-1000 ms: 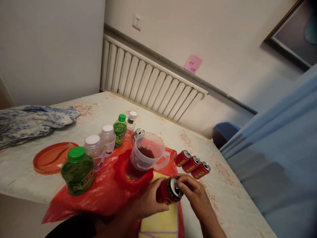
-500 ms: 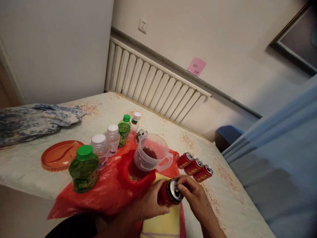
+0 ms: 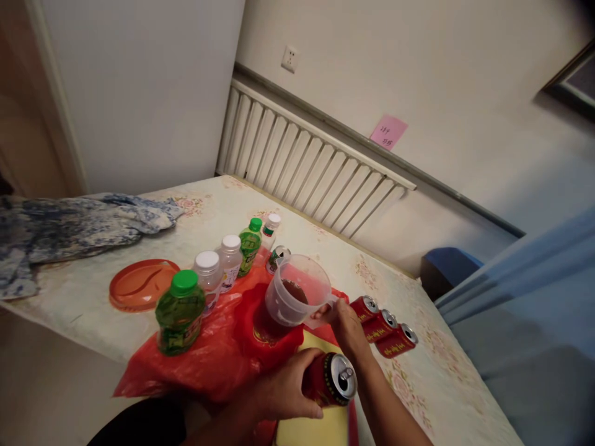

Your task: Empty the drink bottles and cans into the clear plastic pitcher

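My left hand (image 3: 292, 387) is wrapped round an opened red can (image 3: 330, 379), whose silver top faces right and toward me. My right hand (image 3: 341, 319) has its fingers closed round the handle of a clear plastic measuring jug (image 3: 304, 272). Dark brown liquid (image 3: 294, 291) lies in the jug. Beneath the jug is a red container (image 3: 267, 331), standing on a red plastic bag (image 3: 199, 371). Under the left hand and can lies a yellow cloth (image 3: 316, 427).
Three opened red cans (image 3: 397, 341) stand right of the jug. To its left are several bottles, including a green one (image 3: 180, 313), a small can (image 3: 277, 257) and an orange lid (image 3: 139, 285). A patterned cloth (image 3: 88, 226) lies far left.
My right hand has left the can's top and taken hold of the jug's handle. My left hand still holds the can. The whole view has shifted, with things appearing further right.
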Demonstrator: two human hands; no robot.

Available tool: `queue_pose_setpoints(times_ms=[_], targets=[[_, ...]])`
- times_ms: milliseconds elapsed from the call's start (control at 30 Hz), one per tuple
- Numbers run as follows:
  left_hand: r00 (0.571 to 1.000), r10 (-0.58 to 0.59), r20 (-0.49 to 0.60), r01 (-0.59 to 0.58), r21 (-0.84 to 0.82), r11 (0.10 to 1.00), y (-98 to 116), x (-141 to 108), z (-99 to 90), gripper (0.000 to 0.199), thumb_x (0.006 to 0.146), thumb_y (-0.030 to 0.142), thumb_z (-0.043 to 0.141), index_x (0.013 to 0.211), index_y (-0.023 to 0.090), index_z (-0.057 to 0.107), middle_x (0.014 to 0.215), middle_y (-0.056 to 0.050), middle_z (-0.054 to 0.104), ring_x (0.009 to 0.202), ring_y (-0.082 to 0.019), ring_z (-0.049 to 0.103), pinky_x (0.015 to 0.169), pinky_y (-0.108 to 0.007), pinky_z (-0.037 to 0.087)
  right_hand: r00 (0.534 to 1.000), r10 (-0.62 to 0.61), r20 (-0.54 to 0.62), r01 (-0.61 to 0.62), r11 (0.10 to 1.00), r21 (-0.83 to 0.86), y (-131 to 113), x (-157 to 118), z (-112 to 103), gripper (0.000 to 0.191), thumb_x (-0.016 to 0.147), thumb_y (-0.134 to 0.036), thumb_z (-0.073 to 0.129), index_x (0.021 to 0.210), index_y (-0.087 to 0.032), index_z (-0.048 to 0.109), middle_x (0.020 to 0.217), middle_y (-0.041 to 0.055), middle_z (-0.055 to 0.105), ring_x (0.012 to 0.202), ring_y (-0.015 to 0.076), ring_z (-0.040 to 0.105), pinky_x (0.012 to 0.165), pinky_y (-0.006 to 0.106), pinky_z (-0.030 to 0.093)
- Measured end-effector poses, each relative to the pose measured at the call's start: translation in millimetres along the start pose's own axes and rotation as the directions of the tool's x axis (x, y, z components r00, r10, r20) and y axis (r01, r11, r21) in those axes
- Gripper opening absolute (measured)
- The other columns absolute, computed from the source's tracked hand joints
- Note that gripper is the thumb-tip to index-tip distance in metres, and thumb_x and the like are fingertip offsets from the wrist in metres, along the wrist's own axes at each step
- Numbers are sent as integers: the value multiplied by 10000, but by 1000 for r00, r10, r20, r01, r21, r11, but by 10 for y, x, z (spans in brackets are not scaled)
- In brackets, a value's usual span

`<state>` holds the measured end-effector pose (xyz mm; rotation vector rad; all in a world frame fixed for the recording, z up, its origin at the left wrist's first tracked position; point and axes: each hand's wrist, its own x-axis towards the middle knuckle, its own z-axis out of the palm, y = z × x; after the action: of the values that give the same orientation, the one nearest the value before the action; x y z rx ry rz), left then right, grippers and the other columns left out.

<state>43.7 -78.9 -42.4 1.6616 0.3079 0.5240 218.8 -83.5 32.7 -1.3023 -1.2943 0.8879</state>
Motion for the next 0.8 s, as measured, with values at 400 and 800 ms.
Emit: queue_pose_setpoints(times_ms=[400,800], targets=[[998,-61,26,60,15,998,110,-49,-96,819,525,208,828,1279,243,511,1257,-64,585,1138,-302,547,983,-410,441,995,17,-102,14,956,293,-17,168,219,435,872,-460,494,516,-219,426,448,-78,298,436,99,292,532,278,350],[1000,-24,18,24,-12,1000,95,-76,-150,871,503,232,860,1302,247,514,1270,-71,595,1139,-312,562,978,-425,453,909,32,-415,91,958,271,-509,200,205,374,806,-360,579,552,-234,335,467,-109,243,423,87,205,463,244,300]])
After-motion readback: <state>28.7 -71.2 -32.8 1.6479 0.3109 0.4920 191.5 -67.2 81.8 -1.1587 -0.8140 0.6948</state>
